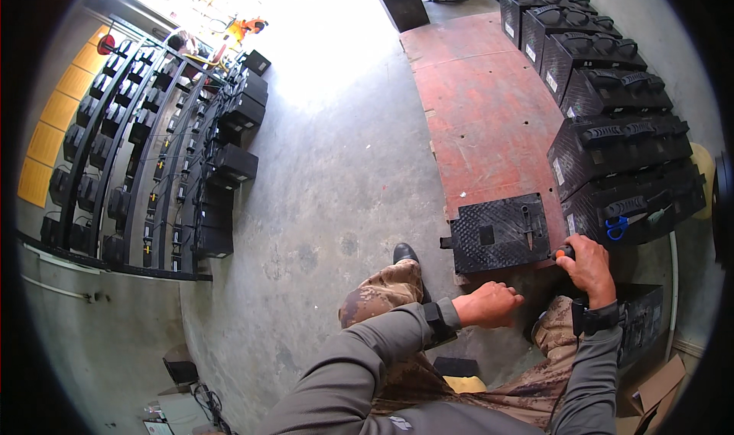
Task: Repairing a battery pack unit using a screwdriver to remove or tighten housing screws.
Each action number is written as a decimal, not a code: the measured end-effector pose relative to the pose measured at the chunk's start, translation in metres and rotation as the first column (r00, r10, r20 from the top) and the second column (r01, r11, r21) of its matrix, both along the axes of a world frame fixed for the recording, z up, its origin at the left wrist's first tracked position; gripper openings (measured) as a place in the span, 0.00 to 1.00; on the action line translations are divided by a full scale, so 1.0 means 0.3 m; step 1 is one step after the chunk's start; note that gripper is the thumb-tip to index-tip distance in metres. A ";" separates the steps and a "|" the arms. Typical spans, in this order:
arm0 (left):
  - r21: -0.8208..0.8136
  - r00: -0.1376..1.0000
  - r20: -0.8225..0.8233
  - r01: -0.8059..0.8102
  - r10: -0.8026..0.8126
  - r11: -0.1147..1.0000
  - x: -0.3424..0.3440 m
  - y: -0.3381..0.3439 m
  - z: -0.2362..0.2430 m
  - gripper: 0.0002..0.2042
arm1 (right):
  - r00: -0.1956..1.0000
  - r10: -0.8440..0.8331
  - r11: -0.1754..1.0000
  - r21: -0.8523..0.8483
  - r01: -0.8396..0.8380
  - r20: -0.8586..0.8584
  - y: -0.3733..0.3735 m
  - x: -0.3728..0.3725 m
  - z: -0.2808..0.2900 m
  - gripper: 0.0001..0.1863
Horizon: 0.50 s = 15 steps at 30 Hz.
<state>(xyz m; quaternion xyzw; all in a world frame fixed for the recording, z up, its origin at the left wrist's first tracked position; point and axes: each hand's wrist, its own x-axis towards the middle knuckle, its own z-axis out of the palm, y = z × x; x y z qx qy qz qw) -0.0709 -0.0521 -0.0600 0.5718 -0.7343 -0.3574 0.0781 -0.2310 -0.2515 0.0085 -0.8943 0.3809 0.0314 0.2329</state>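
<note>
At the near end of the red board, my right hand [591, 271] is closed around a black-and-orange-handled tool [564, 253], beside the right corner of a black patterned case [474, 240]. A slim pointed hand tool [528, 227] lies on top of that case. Just in front of the case, my left hand [489, 304] has its fingers curled; whether anything is in them is hidden. Blue-handled scissors [616, 228] rest on the nearest black box [589, 206] of the row on the right.
Several black boxes with handles [604, 133] line the right side of the red board [489, 121]. A metal rack [126, 152] of black devices stands at the left. An open cardboard box [659, 389] is at the lower right, and a yellow-and-black pad [464, 384] lies below my left arm.
</note>
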 end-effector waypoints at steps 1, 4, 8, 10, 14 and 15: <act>0.009 1.000 0.003 0.001 -0.001 1.000 0.000 -0.001 0.004 0.28 | 1.000 0.000 1.000 0.000 0.000 0.000 0.002 -0.005 -0.004 0.19; 0.006 1.000 -0.004 -0.008 0.008 1.000 -0.002 0.000 0.000 0.28 | 0.986 0.089 0.996 -0.019 -0.087 0.138 0.000 -0.021 -0.019 0.20; 0.002 1.000 -0.009 -0.004 0.005 1.000 -0.001 -0.003 0.000 0.29 | 0.997 0.056 0.998 0.011 -0.057 0.060 -0.004 -0.021 -0.013 0.21; 0.007 1.000 -0.004 -0.002 0.002 1.000 0.001 -0.001 0.004 0.28 | 0.998 0.052 0.998 0.016 -0.053 0.036 -0.003 -0.012 -0.006 0.21; 0.007 1.000 0.003 -0.005 0.005 1.000 0.002 0.002 0.003 0.28 | 0.998 -0.011 1.000 0.008 0.011 -0.062 0.004 0.008 0.007 0.21; 0.000 1.000 0.001 -0.007 0.007 1.000 0.001 0.002 0.003 0.28 | 0.996 -0.021 1.000 -0.005 0.021 -0.086 0.006 0.010 0.010 0.21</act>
